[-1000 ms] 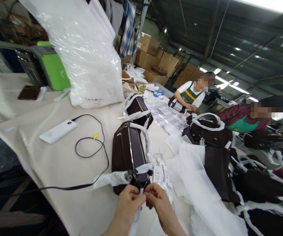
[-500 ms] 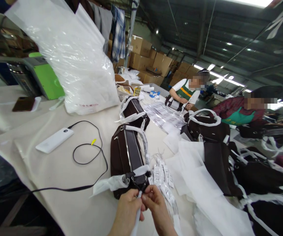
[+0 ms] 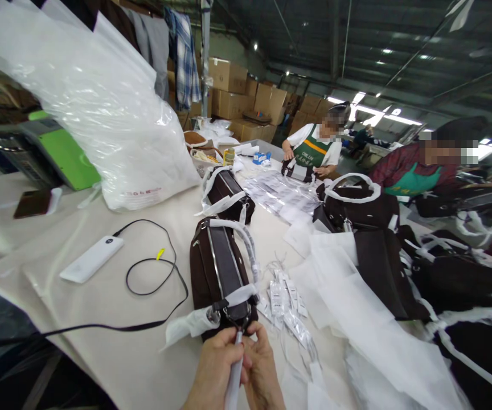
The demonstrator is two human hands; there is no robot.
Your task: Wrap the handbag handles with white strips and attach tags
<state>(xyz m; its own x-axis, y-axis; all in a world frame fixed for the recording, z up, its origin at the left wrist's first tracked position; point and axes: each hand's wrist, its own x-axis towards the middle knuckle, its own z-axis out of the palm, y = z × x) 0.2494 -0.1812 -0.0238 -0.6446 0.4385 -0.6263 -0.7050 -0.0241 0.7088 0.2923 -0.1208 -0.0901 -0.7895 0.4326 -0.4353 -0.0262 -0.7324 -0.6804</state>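
Head camera: the left hand and right hand pinch a white-wrapped strap at the near end of the dark bag, which lies on the pale table.

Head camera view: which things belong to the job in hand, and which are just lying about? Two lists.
Likely in the job:
- left hand
- wrapped strap it pinches
- right hand
- nearest dark bag
- silvery tags

Probably just lying about:
- phone
- white device
- black cable

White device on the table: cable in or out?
In: the black cable runs into the white device at its far end.
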